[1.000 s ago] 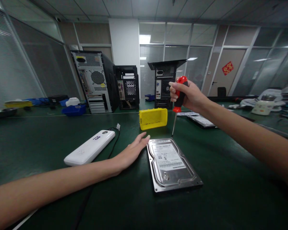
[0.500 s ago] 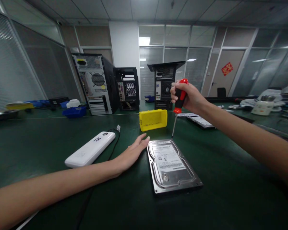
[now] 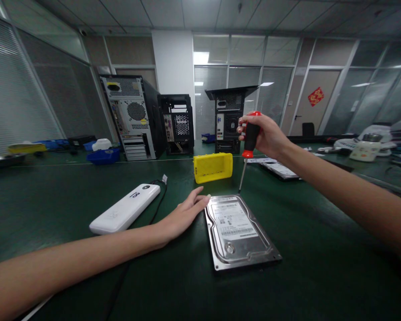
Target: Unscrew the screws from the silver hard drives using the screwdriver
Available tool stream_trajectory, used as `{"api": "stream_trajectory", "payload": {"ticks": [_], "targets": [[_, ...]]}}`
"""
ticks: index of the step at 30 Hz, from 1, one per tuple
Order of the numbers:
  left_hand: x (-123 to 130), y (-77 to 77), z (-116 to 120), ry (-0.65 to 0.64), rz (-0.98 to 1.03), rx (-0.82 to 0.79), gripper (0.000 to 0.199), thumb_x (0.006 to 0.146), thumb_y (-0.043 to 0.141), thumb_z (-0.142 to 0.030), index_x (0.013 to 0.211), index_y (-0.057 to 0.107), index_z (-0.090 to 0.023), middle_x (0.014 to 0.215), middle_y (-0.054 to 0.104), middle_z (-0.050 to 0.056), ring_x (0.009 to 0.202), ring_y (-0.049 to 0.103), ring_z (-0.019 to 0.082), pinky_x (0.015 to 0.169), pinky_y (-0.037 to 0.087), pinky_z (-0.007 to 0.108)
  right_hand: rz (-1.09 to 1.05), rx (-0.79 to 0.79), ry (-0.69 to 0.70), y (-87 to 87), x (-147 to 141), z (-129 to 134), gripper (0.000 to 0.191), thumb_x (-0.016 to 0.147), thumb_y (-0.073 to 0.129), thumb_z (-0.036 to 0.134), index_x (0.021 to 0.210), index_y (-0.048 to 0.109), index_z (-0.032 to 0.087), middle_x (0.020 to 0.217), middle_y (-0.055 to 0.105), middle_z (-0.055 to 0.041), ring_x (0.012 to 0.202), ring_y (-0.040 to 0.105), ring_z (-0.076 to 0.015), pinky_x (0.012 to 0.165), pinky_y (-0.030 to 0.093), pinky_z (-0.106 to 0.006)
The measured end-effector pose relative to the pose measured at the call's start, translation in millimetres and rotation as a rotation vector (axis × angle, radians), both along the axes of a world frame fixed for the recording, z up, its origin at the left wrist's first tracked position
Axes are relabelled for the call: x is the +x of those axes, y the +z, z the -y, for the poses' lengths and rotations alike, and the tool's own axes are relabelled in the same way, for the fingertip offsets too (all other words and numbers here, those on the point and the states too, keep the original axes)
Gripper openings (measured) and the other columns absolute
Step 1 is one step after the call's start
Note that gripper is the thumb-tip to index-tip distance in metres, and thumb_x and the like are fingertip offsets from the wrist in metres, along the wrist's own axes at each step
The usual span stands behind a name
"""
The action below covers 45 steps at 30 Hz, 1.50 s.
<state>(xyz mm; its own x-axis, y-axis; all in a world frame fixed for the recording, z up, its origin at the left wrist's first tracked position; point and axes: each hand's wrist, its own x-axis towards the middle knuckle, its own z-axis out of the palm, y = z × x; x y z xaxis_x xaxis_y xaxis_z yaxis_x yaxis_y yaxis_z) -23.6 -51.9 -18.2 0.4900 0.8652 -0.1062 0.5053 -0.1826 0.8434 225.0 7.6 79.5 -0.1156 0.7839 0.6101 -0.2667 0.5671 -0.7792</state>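
A silver hard drive with a white label lies flat on the green table. My right hand is closed round the handle of a red and black screwdriver, held nearly upright. Its tip meets the drive's far right corner. My left hand rests at the drive's far left corner, fingers apart, with the thumb touching the edge; nothing is held in it. Just beyond the drive a yellow bin lies on its side, its opening towards me.
Left of my left hand lies a white power bank with a black cable. Computer cases stand at the back, beside a blue bin. A flat device and a jar are at the right.
My right fingers have shifted slightly round the screwdriver, whose handle has turned. The left thumb has moved a little onto the drive's corner.
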Motion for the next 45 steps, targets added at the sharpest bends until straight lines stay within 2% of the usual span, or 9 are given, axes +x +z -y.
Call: {"api": "stream_trajectory", "payload": {"ticks": [4, 7, 15, 20, 24, 29, 33, 39, 45], "targets": [[-0.5, -1.8, -1.5, -0.057, 0.028, 0.020, 0.075, 0.084, 0.042, -0.059, 0.144, 0.014, -0.024, 0.143, 0.039, 0.006, 0.132, 0.033, 0.026, 0.110, 0.023, 0.039, 0.059, 0.020, 0.018, 1.4, -2.0, 3.0, 0.029, 0.067, 0.074, 0.032, 0.076, 0.049, 0.021, 0.073, 0.049, 0.0030, 0.060, 0.046, -0.0091, 0.052, 0.043, -0.024], [-1.8, -2.0, -1.3, -0.073, 0.024, 0.019, 0.081, 0.081, 0.047, -0.060, 0.145, 0.012, -0.025, 0.143, 0.038, 0.007, 0.131, 0.034, 0.026, 0.109, 0.026, 0.040, 0.052, -0.011, 0.012, 2.2, -5.8, 7.6, 0.035, 0.066, 0.075, 0.035, 0.081, 0.046, 0.023, 0.075, 0.050, 0.0031, 0.062, 0.048, -0.0100, 0.056, 0.045, -0.025], [-3.6, -8.2, -5.5, -0.104, 0.019, 0.075, 0.090, 0.075, 0.058, -0.059, 0.145, 0.013, -0.022, 0.143, 0.037, 0.009, 0.132, 0.032, 0.027, 0.110, 0.023, 0.040, 0.021, -0.014, -0.059, 1.7, -11.9, 11.3, 0.033, 0.068, 0.073, 0.035, 0.081, 0.046, 0.022, 0.074, 0.049, 0.0011, 0.069, 0.053, -0.0138, 0.057, 0.049, -0.028], [-3.3, -9.2, -6.4, -0.106, 0.013, 0.093, 0.091, 0.075, 0.058, -0.059, 0.145, 0.013, -0.022, 0.142, 0.038, 0.009, 0.132, 0.032, 0.027, 0.109, 0.024, 0.041, -0.017, -0.012, -0.034, 1.0, -8.7, 9.5, 0.019, 0.074, 0.064, 0.030, 0.087, 0.057, 0.019, 0.082, 0.052, -0.0011, 0.073, 0.054, -0.0130, 0.065, 0.051, -0.027], [-2.8, -4.4, -2.6, -0.100, -0.005, 0.070, 0.088, 0.077, 0.055, -0.060, 0.145, 0.012, -0.023, 0.143, 0.036, 0.008, 0.132, 0.031, 0.027, 0.109, 0.024, 0.040, -0.024, -0.045, 0.036, 1.0, -10.6, 10.5, 0.019, 0.080, 0.055, 0.032, 0.093, 0.060, 0.019, 0.084, 0.053, -0.0020, 0.074, 0.054, -0.0136, 0.063, 0.050, -0.028], [-3.4, -2.4, -0.4, -0.084, -0.031, 0.075, 0.079, 0.082, 0.047, -0.059, 0.144, 0.013, -0.025, 0.143, 0.037, 0.007, 0.133, 0.030, 0.027, 0.109, 0.022, 0.041, -0.026, -0.002, -0.024, 0.3, -17.8, 11.9, 0.024, 0.074, 0.066, 0.040, 0.085, 0.054, 0.023, 0.079, 0.049, 0.0000, 0.068, 0.049, -0.0122, 0.052, 0.043, -0.024], [-3.2, -2.0, -0.8, -0.084, -0.042, 0.077, 0.078, 0.082, 0.047, -0.058, 0.144, 0.013, -0.026, 0.143, 0.038, 0.006, 0.132, 0.031, 0.027, 0.109, 0.023, 0.042, -0.001, 0.025, -0.104, 0.4, -20.6, 11.9, 0.030, 0.065, 0.075, 0.032, 0.078, 0.050, 0.022, 0.078, 0.048, 0.0003, 0.066, 0.046, -0.0115, 0.050, 0.040, -0.023], [-2.6, -0.3, 0.8, -0.082, -0.046, 0.070, 0.078, 0.082, 0.047, -0.057, 0.144, 0.013, -0.025, 0.143, 0.037, 0.006, 0.133, 0.031, 0.027, 0.109, 0.024, 0.041, -0.096, -0.082, -0.049, -0.8, -13.2, 10.3, 0.018, 0.072, 0.065, 0.032, 0.080, 0.056, 0.019, 0.081, 0.050, -0.0006, 0.069, 0.050, -0.0117, 0.058, 0.046, -0.025], [-2.3, -3.3, -1.1, -0.097, -0.026, 0.102, 0.077, 0.083, 0.047, -0.055, 0.144, 0.013, -0.024, 0.142, 0.039, 0.007, 0.132, 0.032, 0.026, 0.109, 0.023, 0.039, -0.081, -0.106, -0.031, -3.7, -15.1, 9.1, 0.027, 0.072, 0.066, 0.044, 0.080, 0.054, 0.022, 0.077, 0.050, 0.0003, 0.063, 0.047, -0.0116, 0.057, 0.043, -0.026]]}}
